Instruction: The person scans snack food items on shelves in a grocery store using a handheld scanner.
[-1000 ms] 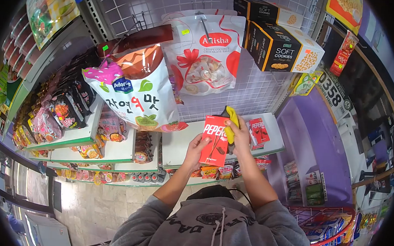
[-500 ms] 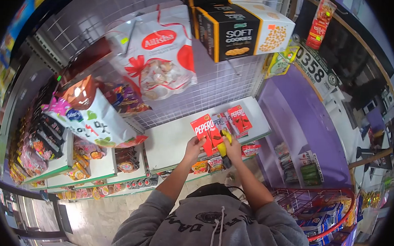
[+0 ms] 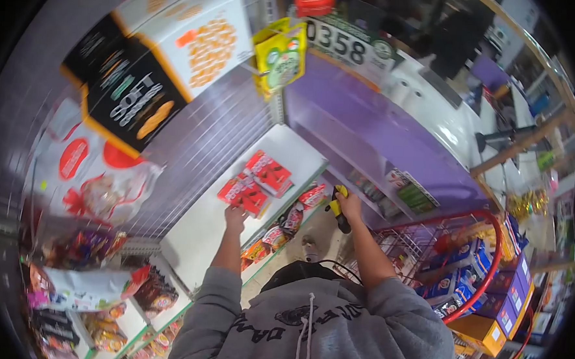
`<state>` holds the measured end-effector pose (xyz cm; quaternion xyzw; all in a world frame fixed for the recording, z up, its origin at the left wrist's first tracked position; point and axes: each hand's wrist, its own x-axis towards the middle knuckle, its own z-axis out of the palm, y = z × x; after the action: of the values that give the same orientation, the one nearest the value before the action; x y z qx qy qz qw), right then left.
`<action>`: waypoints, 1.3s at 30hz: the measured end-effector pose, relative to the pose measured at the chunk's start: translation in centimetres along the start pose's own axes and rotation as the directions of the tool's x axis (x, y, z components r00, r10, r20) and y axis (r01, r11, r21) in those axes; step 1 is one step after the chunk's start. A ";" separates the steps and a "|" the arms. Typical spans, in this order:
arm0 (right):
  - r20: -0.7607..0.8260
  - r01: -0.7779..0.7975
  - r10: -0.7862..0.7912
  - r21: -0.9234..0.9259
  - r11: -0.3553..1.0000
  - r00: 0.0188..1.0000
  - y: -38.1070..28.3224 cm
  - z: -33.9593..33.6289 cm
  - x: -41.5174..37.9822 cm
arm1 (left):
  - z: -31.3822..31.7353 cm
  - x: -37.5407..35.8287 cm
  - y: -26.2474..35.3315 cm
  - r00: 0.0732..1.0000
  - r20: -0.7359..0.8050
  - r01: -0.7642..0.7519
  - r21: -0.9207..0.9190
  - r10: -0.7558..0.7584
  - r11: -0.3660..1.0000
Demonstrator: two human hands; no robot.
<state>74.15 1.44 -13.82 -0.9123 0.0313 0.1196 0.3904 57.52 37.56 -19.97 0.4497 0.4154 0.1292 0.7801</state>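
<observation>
The red Pepero box (image 3: 240, 191) is at the white shelf (image 3: 197, 230), just beyond the left hand (image 3: 235, 218); fingers at near edge, grip unclear. Right hand (image 3: 350, 204), farther away: closed around yellow-and-black handheld tool (image 3: 342, 222).

Red with white lettering covers the box (image 3: 242, 195) at the left hand (image 3: 235, 217); yellow and black mark the handheld tool (image 3: 338, 208) in the right hand (image 3: 349, 206). Beyond the right hand, the panel (image 3: 381, 123) is purple. Beyond the left hand, the carton (image 3: 134, 93) joins black and white with orange edging.
</observation>
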 end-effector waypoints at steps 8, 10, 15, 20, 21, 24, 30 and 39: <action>-0.335 -0.237 0.165 -0.187 0.953 0.928 1.9 -8.6 4.9 | -0.4 4.1 -1.6 0.952 -0.167 -0.125 0.548 0.255 0.827; -0.348 -0.311 0.217 -0.240 0.920 0.912 3.0 -10.3 6.9 | 1.6 1.1 0.0 0.934 -0.230 -0.132 0.490 0.274 0.861; -0.341 -0.347 0.226 -0.353 0.869 0.912 7.3 -11.5 10.4 | 5.0 -5.9 3.7 0.931 -0.356 0.055 0.362 0.083 0.931; -0.450 -0.306 0.053 -0.512 0.803 0.892 10.0 -9.9 11.3 | 2.5 -7.1 2.5 0.968 -0.249 0.066 0.189 -0.017 0.980; -0.437 -0.292 0.029 -0.547 0.785 0.899 10.2 -10.1 11.4 | 2.5 -7.6 2.6 0.967 -0.256 0.060 0.172 -0.015 0.983; -0.421 -0.201 -0.071 -0.566 0.800 0.904 9.3 -10.8 10.6 | 1.9 -8.0 2.2 0.967 -0.253 0.039 0.166 0.004 0.985; -0.435 -0.235 -0.057 -0.589 0.773 0.899 8.9 -10.4 11.2 | 1.7 -9.5 2.9 0.975 -0.223 0.021 0.143 0.011 0.989; -0.235 0.158 -0.245 -0.335 0.929 0.941 -4.2 -7.0 3.3 | 5.1 -14.3 7.4 0.991 0.094 -0.105 0.129 0.093 0.986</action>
<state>79.31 -0.58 -7.02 -0.9683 -0.0292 -0.0448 0.2439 53.85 30.48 -5.13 0.5261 0.3659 0.1198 0.7583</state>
